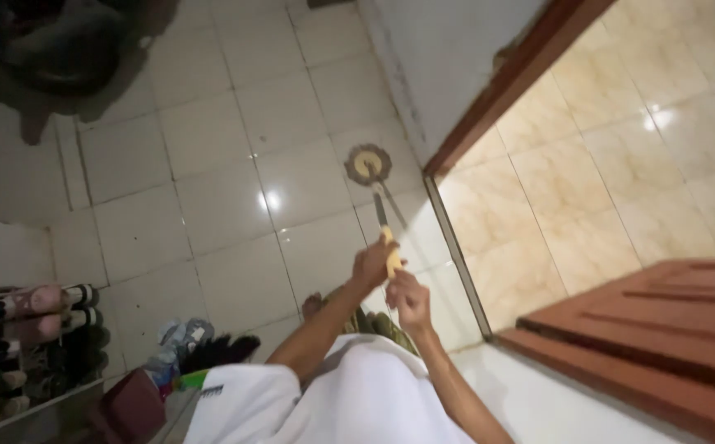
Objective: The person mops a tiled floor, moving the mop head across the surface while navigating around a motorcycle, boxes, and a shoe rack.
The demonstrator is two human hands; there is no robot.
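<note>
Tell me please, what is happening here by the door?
A person in a white shirt stands on the white tiled floor beside an open wooden door. Both hands grip the yellow handle of a long tool: the left hand further up, the right hand nearer the body. Its round scalloped head points toward the floor. Shoes sit on a rack at left.

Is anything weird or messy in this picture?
A flower-shaped tool head on a yellow-handled stick, held by both hands, looks worn. Shoes lie jumbled on the floor beside the shoe rack.
</note>
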